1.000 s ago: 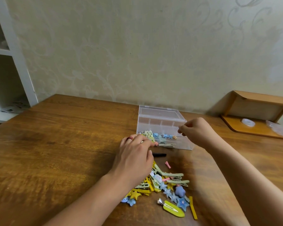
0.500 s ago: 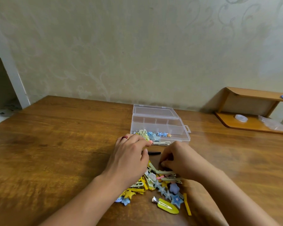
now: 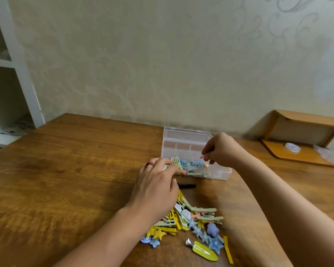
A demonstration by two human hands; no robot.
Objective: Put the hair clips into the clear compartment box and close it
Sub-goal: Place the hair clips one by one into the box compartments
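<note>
Fingers (image 3: 206, 153) of the right hand (image 3: 221, 150) pinch a small pink clip (image 3: 202, 157) over the clear box (image 3: 196, 153), up from the loose pile (image 3: 196, 223) they were digging in half a second ago. Left hand (image 3: 156, 186) hasn't budged, fingers curled on a pale green clip (image 3: 176, 164) at the box's front-left corner. Lid's open; blue and green clips fill the front row. Wooden bench (image 3: 66, 170).

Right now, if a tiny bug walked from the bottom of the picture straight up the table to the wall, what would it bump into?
Yellow-green snap clip → pile of hair clips → black hair clip → clear compartment box, where the right hand pinches a small pink clip → the box's open lid → wall.
</note>
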